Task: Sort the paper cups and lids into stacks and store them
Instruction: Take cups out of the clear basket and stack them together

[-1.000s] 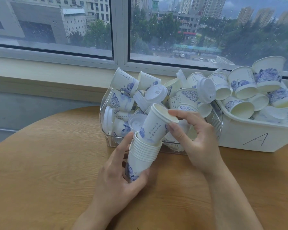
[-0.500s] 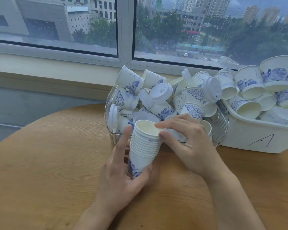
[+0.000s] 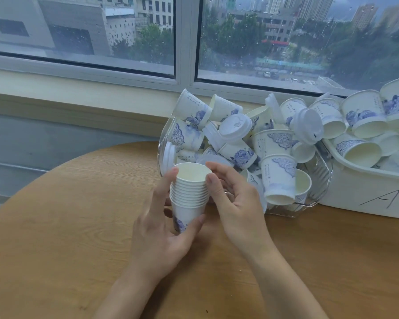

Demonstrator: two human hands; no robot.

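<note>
Seated fully now, the top cup levels the white, blue-flowered stack (image 3: pixel 189 194) gripped by left hand (image 3: pixel 161 229).

The light was soft, grey daylight that came through the window (image 3: pixel 286 42) at the far side; the glass carried small raindrops, which made the buildings outside a little hazy. The picture was evenly bright, without hard glare. On the wooden table (image 3: pixel 55 226) only weak, diffuse shadows lay under the hands. The wide-angle lens bent the window frame and the table edge near the borders. The whole picture was slightly soft, and the far right corner looked the least sharp.
</note>
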